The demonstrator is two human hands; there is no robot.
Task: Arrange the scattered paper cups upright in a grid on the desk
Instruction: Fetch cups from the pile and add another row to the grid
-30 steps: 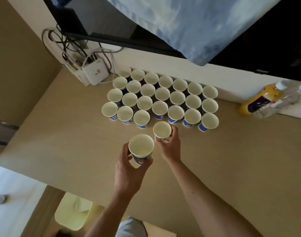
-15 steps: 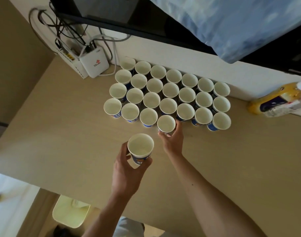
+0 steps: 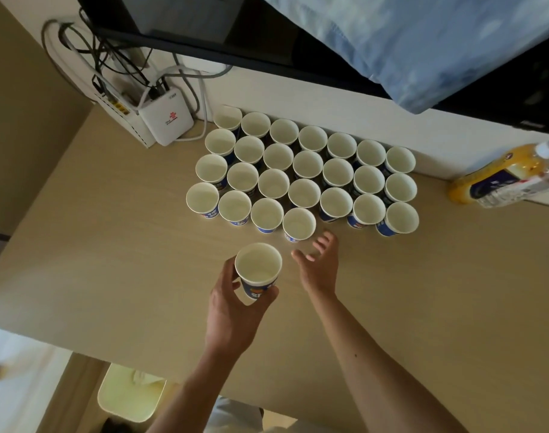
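One cup [image 3: 258, 270] I am gripping with left hand [image 3: 232, 310]; right hand [image 3: 318, 264], fingers spread, is hovering just beside it.

Upright paper cups [image 3: 304, 193] gridded; another cup [image 3: 258, 267] apart.

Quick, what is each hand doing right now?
Left hand: holding a paper cup, fingers curled round it.
Right hand: open, fingers spread, holding nothing.

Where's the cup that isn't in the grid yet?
Head view, centre: the left hand grips the cup just in front of the grid, left of the right hand.
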